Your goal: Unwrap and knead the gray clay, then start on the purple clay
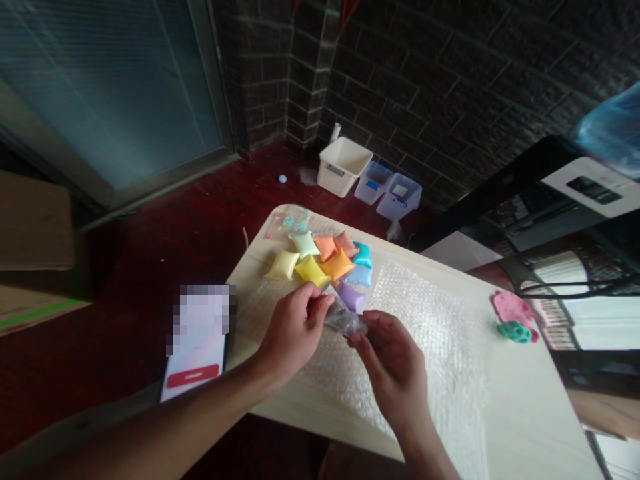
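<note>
A crumpled, see-through plastic packet (pixel 345 320) with a greyish look is stretched between both hands over the table. My left hand (pixel 295 327) pinches its upper left end, thumb against curled fingers. At the opposite end, the thumb and fingertips of my right hand (pixel 395 367) grip the plastic. Whatever lies inside the packet is too blurred to make out. Just beyond it rests a purple pillow-shaped packet (pixel 351 297). Several more such packets lie grouped behind, among them a yellow one (pixel 313 271), an orange one (pixel 339 265) and a light blue one (pixel 360 275).
Bubble wrap (pixel 425 333) covers much of the pale wooden table (pixel 530 400). Pink clay (pixel 513 307) and a green clay piece (pixel 515 331) sit at the right edge. A phone (pixel 197 347) stands at left. Bins, including a white one (pixel 345 163), are on the floor beyond.
</note>
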Demonstrator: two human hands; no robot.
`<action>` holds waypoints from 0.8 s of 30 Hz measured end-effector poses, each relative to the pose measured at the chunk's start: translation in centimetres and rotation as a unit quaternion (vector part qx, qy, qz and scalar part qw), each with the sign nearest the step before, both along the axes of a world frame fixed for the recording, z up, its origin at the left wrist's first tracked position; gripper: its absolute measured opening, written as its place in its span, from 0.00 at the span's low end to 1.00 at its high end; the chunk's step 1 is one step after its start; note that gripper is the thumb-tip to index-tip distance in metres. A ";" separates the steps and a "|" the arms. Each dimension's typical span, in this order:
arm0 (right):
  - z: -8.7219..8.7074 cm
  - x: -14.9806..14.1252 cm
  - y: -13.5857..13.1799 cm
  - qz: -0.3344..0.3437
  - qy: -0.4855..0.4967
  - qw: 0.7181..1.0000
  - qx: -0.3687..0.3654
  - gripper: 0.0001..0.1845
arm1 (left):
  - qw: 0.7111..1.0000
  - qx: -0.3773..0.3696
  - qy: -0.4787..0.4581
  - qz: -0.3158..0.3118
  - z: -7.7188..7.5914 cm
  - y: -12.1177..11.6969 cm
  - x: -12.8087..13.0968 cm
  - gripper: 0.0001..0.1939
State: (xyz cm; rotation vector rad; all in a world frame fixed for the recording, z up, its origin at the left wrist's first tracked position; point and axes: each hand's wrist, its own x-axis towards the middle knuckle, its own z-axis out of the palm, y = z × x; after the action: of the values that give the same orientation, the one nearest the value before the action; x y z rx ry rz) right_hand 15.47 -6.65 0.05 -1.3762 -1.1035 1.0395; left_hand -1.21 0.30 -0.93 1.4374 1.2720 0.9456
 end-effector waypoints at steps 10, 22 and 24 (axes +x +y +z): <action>0.0 -0.3 0.0 -0.001 0.079 0.997 0.000 0.34 | 0.998 0.055 0.033 0.007 0.6 0.1 0.2 0.15; 0.1 0.4 0.3 -0.049 0.030 0.997 0.044 0.21 | 0.999 0.028 -0.015 -0.008 0.4 0.2 0.0 0.17; 0.4 0.6 0.4 -0.049 0.032 0.997 0.044 0.19 | 0.999 0.020 -0.029 -0.012 0.6 0.5 -0.1 0.18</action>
State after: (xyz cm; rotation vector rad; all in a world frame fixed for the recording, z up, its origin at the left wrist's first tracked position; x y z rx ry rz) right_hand 16.06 -6.23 0.49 -1.3044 -1.0124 0.9466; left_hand -1.33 0.84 -0.36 1.4417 1.1969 0.9945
